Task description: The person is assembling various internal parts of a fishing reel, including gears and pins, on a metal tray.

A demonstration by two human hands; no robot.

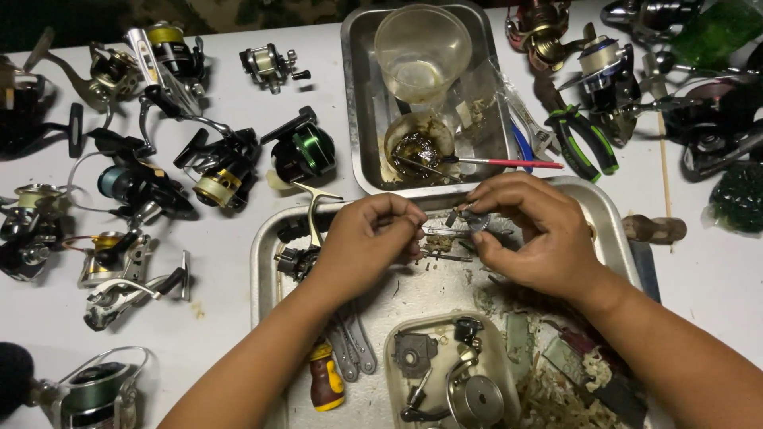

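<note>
Over the metal tray (266,246), small gear (477,220) pinched in right hand (532,234) fingertips — left hand (369,238) closed on its thin shaft (435,232)

Bare tabletop (238,270) lies left of the near tray (266,246); fishing reels (222,171) crowd beyond it. Right, pliers (584,143) and more reels (604,75) block; white tabletop shows below them.

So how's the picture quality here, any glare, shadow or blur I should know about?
Head view: light is even, with soft shadows beside the reels on the white table; mild glare on the metal tray rim and the clear plastic cup; the small gear between the left hand and right hand is slightly soft.
</note>
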